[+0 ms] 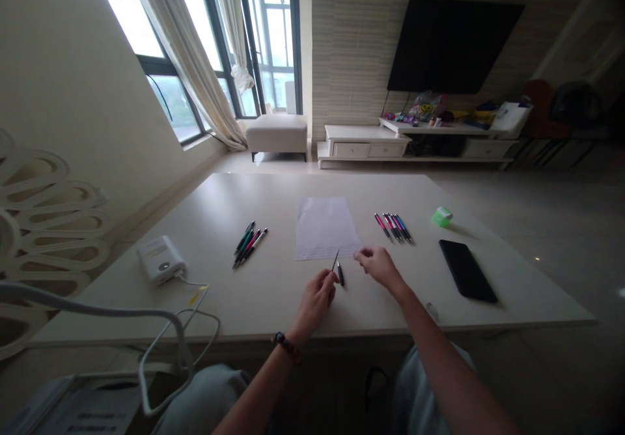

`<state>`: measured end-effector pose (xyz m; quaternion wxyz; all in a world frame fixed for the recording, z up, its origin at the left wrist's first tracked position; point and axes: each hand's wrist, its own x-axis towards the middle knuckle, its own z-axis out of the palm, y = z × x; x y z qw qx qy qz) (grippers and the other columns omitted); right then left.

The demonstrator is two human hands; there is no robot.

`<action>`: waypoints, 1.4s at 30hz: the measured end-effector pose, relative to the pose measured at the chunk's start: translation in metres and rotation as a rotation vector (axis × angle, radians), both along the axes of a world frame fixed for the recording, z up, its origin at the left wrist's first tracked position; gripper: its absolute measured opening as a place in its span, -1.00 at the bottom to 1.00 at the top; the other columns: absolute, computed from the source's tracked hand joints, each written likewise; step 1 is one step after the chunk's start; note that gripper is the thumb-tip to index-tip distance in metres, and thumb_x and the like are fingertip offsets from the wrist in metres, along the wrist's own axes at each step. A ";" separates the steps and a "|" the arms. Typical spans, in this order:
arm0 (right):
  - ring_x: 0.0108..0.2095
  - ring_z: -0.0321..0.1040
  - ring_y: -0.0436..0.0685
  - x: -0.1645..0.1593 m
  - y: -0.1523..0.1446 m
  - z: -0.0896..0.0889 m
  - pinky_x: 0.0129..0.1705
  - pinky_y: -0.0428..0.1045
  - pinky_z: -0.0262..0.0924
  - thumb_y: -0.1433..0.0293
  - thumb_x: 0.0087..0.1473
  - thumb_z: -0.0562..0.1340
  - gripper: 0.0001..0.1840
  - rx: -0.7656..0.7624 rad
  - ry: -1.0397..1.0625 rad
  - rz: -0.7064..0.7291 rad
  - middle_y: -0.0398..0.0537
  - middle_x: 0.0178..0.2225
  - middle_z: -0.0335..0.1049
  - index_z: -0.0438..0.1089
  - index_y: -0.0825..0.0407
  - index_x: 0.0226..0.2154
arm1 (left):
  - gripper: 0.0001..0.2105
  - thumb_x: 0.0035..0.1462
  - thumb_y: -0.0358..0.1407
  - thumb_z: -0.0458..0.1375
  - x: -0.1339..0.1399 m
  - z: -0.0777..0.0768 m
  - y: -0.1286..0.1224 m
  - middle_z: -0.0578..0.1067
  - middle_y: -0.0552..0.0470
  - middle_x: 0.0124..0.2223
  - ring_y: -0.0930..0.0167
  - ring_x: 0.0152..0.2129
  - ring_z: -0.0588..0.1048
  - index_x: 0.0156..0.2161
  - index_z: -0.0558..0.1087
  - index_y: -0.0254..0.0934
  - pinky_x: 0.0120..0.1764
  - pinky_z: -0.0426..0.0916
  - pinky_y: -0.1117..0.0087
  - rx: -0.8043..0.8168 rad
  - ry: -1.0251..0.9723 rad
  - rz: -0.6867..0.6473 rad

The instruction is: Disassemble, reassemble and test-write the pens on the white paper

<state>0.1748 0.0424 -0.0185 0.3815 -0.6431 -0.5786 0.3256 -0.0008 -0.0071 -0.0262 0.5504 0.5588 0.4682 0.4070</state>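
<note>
My left hand (318, 293) pinches a thin dark pen refill (336, 260), which points up and away toward the paper. Just right of those fingertips, a black pen barrel (340, 273) lies on the table. My right hand (377, 266) is closed, thumb and fingertips together near the lower right corner of the white paper (325, 226). Whatever sits between its fingertips, if anything, is too small to make out. Several pens (394, 228) lie side by side beyond my right hand. Another group of pens (249, 245) rests left of the paper.
A black phone (467, 270) lies at the right of the white table (263, 191), with a small green box (442, 216) behind it. At the left sits a white power bank (161, 259), its cable (215, 318) trailing over the front edge.
</note>
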 end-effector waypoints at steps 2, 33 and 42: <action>-0.49 0.37 0.08 0.003 0.003 -0.007 -0.47 -0.10 0.13 0.33 -0.12 0.22 -0.82 -0.088 -0.169 0.074 -0.01 -0.56 0.46 0.44 0.09 -0.60 | -0.63 0.07 0.03 -0.02 -0.002 0.000 0.002 0.16 0.23 -0.66 0.57 -0.73 0.12 -0.39 0.30 -0.28 -0.63 0.00 0.54 0.003 0.011 0.035; -0.43 0.45 0.14 0.002 -0.003 -0.016 -0.42 -0.09 0.17 0.30 -0.02 0.19 -0.78 -0.044 -0.353 -0.013 0.06 -0.45 0.52 0.49 0.06 -0.50 | -0.69 0.02 -0.06 0.12 -0.022 0.003 0.016 0.55 -0.08 -0.41 0.37 -0.49 0.48 -0.34 0.41 -0.32 -0.43 0.26 0.42 0.097 0.224 0.280; -0.45 0.43 0.12 0.010 -0.010 -0.008 -0.44 -0.11 0.15 0.31 0.02 0.16 -0.77 -0.063 -0.400 -0.019 0.07 -0.45 0.51 0.49 0.06 -0.46 | -0.77 0.15 -0.20 0.02 -0.021 -0.009 0.029 0.50 -0.07 -0.40 0.37 -0.46 0.43 -0.34 0.45 -0.30 -0.39 0.16 0.40 0.342 0.868 0.273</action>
